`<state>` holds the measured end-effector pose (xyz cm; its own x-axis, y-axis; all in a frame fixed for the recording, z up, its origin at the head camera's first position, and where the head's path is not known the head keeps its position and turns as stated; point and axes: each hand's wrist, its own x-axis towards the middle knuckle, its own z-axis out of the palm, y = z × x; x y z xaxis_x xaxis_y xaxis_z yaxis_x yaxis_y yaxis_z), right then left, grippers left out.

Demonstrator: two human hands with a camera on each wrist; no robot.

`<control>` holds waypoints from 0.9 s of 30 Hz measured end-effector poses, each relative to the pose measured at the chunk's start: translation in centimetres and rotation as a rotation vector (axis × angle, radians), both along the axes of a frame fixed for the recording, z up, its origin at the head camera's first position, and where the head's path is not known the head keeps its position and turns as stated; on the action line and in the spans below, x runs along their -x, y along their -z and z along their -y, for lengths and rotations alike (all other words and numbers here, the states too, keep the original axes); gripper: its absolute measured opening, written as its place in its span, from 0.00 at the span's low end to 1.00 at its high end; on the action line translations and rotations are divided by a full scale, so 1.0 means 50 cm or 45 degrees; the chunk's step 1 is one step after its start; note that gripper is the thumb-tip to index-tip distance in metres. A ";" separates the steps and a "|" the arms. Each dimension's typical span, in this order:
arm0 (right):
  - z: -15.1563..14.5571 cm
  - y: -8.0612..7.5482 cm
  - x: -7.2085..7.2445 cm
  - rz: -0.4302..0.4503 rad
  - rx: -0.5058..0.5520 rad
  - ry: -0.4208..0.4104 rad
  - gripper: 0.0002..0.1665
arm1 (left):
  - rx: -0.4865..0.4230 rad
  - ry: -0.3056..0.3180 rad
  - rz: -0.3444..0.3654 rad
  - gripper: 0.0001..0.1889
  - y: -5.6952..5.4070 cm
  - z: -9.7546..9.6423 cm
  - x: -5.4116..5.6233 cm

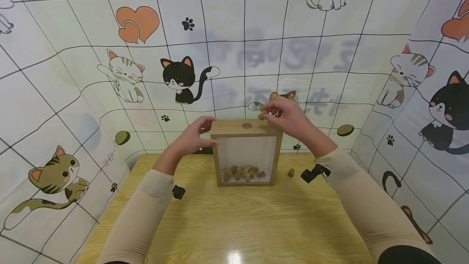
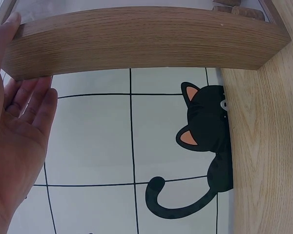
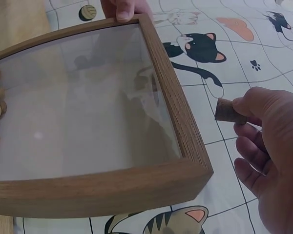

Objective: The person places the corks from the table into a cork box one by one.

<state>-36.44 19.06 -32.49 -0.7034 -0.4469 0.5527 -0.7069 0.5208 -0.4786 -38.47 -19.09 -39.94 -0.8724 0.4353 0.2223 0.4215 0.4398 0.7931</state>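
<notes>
A wooden shadow box [image 1: 234,130] with a clear front stands upright on the table, a round hole [image 1: 247,126] in its top. Several corks [image 1: 247,173] lie in a heap at its bottom. At the box's upper left corner my left hand [image 1: 192,137] grips the frame, thumb on the front and fingers behind, as the left wrist view also shows. My right hand [image 1: 287,117] pinches a single cork [image 3: 229,111] between thumb and index finger, above the right part of the box top and apart from it. Its other fingers are loosely curled.
One loose cork [image 1: 291,172] lies on the wood-grain table [image 1: 227,219], right of the box. A cat-printed, grid-patterned sheet [image 1: 227,19] rises closely behind the box and along both sides.
</notes>
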 end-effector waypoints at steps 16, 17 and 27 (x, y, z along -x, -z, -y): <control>0.055 -0.001 0.016 0.077 -0.109 -0.128 0.12 | -0.007 0.011 0.009 0.47 0.003 0.005 0.005; 0.057 -0.001 0.018 0.081 -0.113 -0.130 0.13 | -0.005 0.011 0.011 0.48 0.003 0.006 0.005; 0.074 0.000 0.025 0.109 -0.175 -0.128 0.13 | 0.004 0.001 0.016 0.47 0.002 0.005 0.003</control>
